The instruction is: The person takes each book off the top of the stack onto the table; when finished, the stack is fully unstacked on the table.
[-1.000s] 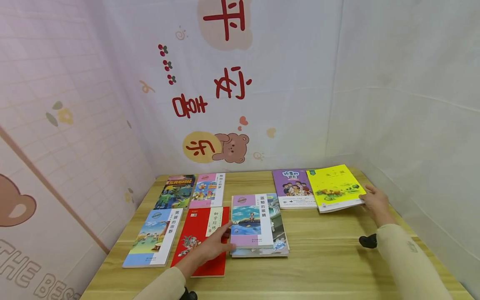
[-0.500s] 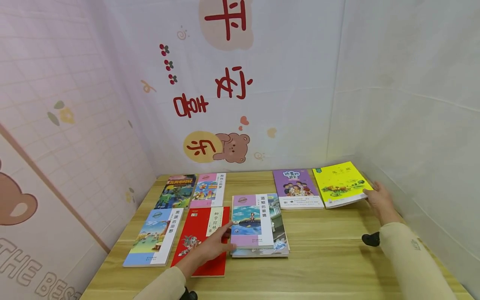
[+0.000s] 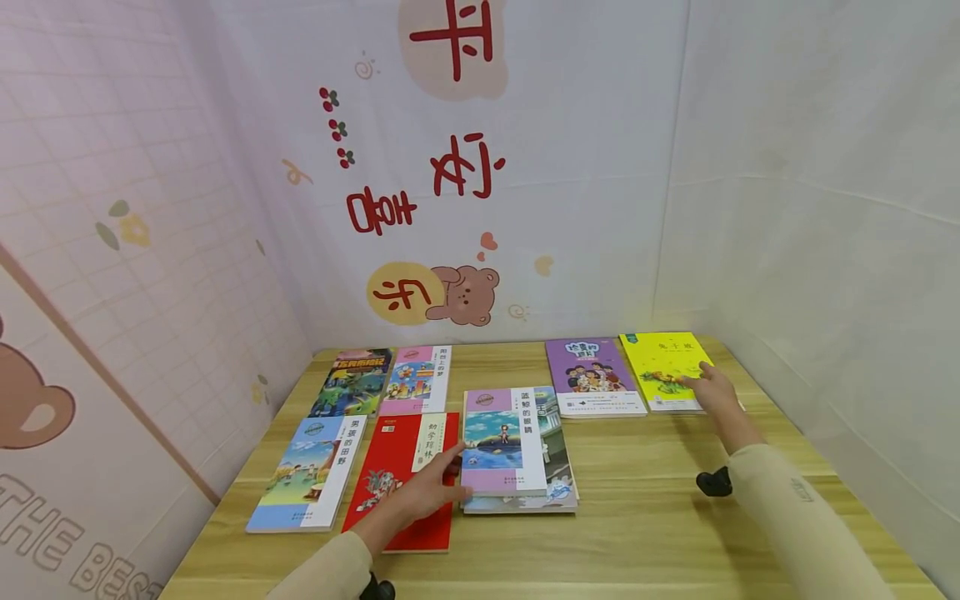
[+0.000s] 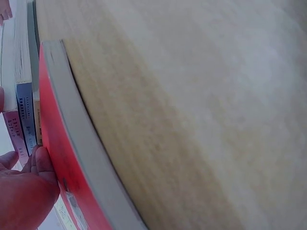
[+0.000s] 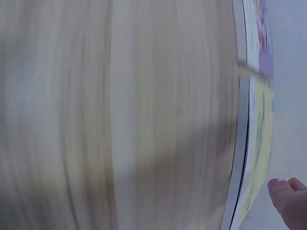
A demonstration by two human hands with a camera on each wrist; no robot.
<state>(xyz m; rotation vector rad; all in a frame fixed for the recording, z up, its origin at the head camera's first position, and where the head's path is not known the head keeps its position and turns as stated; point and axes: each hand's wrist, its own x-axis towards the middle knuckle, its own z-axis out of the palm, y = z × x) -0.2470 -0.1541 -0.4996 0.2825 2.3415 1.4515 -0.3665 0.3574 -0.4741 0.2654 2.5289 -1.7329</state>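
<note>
Touching stacked books (image 3: 504, 442), left hand (image 3: 424, 493) loosely spread

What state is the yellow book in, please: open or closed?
Closed: the yellow book lies face up in the head view, with no inside pages spread; the right hand is over its lower right part.

Yellow book (image 3: 660, 362), red book (image 3: 400, 450), wood-grained table (image 3: 637, 533)

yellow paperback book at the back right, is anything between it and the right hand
Nothing visible: the right hand hangs over the right part of the yellow paperback book, and the right wrist view shows only a gap between them. A purple and white paperback book lies beside it, out of the way.
</note>
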